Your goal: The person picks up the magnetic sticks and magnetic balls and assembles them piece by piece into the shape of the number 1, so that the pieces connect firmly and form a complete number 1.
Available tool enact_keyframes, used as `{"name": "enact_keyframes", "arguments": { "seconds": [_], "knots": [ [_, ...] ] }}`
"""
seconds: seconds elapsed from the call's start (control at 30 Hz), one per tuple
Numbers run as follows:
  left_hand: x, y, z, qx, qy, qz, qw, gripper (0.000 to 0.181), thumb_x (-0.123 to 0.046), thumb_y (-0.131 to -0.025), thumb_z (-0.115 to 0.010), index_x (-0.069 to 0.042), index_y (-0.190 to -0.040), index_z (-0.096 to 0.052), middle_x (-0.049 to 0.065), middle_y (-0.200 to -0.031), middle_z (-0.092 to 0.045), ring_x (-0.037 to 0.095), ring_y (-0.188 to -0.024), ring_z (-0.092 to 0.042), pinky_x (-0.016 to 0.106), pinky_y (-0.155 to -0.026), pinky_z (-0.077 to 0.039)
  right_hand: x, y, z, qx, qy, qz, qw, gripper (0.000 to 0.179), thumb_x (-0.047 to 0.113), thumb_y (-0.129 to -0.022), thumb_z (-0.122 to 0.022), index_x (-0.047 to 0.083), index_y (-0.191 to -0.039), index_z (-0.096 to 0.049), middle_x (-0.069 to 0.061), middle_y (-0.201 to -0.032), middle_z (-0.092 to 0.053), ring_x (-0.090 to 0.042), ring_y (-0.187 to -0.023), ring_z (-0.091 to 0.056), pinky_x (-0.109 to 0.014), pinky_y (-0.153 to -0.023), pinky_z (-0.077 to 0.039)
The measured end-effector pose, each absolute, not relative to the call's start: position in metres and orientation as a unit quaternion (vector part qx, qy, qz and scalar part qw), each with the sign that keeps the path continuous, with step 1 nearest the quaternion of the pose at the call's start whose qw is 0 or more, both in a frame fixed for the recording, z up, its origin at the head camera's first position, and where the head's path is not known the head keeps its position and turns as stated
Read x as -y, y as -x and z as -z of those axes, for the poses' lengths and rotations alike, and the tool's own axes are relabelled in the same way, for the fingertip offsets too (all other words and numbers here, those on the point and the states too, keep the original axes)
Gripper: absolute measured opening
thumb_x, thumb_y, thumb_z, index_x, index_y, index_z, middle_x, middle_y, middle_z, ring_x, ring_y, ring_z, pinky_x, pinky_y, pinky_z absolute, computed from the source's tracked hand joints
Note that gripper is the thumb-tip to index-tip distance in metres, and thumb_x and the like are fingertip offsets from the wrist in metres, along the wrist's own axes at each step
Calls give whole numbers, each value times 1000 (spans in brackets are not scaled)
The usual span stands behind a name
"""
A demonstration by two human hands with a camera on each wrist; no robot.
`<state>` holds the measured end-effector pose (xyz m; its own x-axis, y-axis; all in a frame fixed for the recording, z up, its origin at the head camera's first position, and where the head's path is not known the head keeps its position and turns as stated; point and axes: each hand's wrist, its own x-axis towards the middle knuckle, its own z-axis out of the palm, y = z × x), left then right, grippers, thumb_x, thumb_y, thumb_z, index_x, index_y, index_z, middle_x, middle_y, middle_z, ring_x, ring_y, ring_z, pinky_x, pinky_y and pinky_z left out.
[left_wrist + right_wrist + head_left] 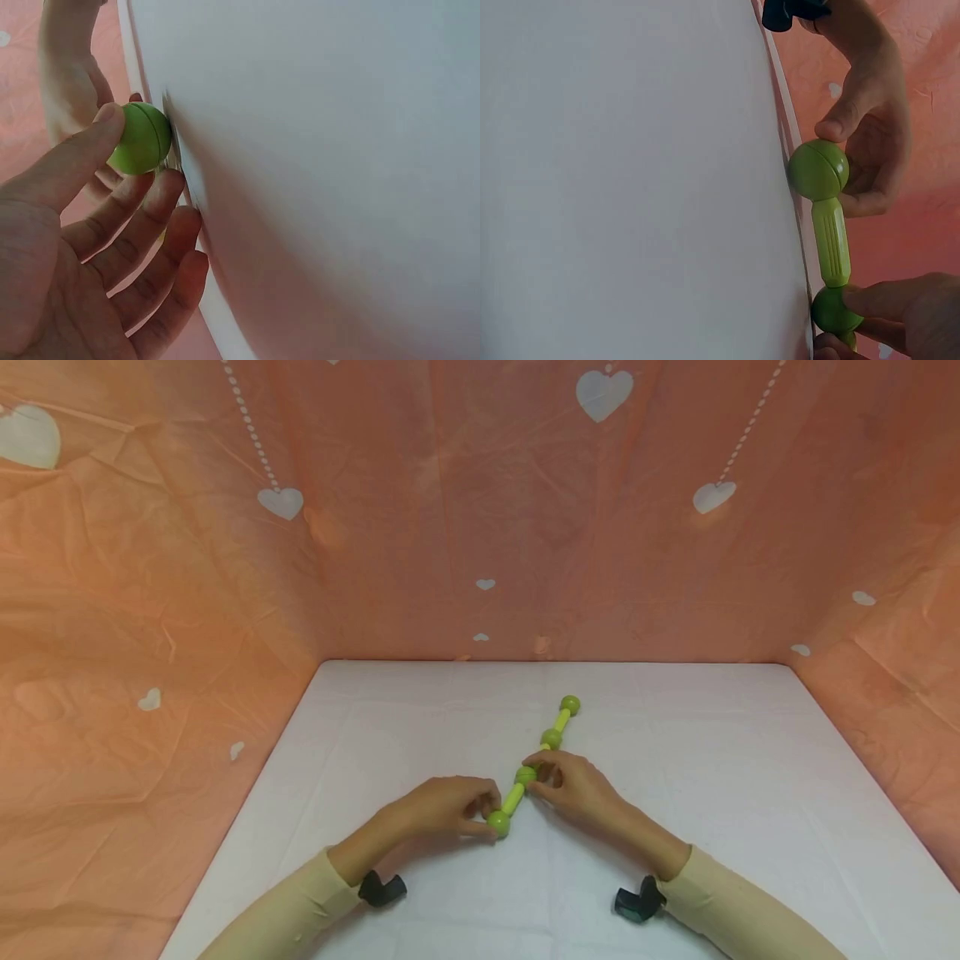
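A chain of green balls joined by yellow-green rods [513, 799] lies slantwise on the white table [675, 735], running away to the right. At its near end my left hand [442, 807] pinches the end ball [498, 823] between thumb and fingers. In the left wrist view the thumb is on one side of that ball, with the other fingers spread below it. My right hand [576, 787] pinches the following ball [526, 776]; its fingers partly cover the rod beyond. In the right wrist view a grooved rod [830, 241] links the two held balls.
Past my right hand, the chain goes on to another ball [552, 739] and a far end ball [570, 705]. Orange cloth [480, 527] with white hearts hangs behind and on both sides of the table. A black device [640, 900] sits at each wrist.
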<state>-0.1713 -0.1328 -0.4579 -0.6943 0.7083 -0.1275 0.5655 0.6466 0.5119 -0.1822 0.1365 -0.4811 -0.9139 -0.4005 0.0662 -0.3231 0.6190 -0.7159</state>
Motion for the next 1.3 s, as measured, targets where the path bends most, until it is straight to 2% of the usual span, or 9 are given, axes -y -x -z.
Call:
{"name": "enact_keyframes", "arguments": {
  "seconds": [0.17, 0.43, 0.77, 1.0, 1.3],
  "knots": [
    [124, 169, 460, -898, -350, -219, 156, 29, -43, -93, -86, -27, -110, -69, -18, -95, -65, 1, -86, -59, 23, -78, -51, -143, 189, 484, -886, 228, 400, 57, 30, 15, -98, -80, 16, -128, -75, 6, -96, -69, -12, -78, -58, -27, -66, -49],
    [108, 165, 463, -901, -345, -222, 137, 29, -44, -91, -87, -26, -104, -68, -17, -92, -67, -2, -84, -59, 22, -76, -50, -154, 202, 489, -861, 303, 407, 32, 30, 8, -97, -80, 12, -126, -76, 5, -96, -71, -8, -79, -58, -26, -69, -51],
    [92, 160, 464, -905, -343, -219, 124, 31, -46, -90, -87, -25, -99, -65, -16, -90, -66, -3, -82, -57, 21, -75, -49, -164, 213, 486, -846, 333, 408, 77, 32, 11, -99, -78, 16, -131, -74, 4, -108, -70, -13, -90, -60, -28, -77, -53],
    [85, 158, 462, -907, -342, -210, 126, 33, -50, -92, -84, -24, -100, -65, -13, -90, -63, 2, -79, -52, 22, -71, -46, -170, 215, 480, -846, 339, 396, 109, 33, 12, -101, -76, 20, -133, -73, 5, -113, -69, -14, -95, -61, -30, -82, -53],
    [87, 158, 463, -906, -341, -219, 125, 33, -54, -92, -83, -28, -101, -64, -14, -91, -61, 2, -80, -52, 23, -71, -47, -173, 215, 480, -842, 358, 391, 101, 33, 8, -101, -75, 15, -133, -72, 2, -112, -70, -13, -93, -60, -29, -80, -54]
  ]
}}
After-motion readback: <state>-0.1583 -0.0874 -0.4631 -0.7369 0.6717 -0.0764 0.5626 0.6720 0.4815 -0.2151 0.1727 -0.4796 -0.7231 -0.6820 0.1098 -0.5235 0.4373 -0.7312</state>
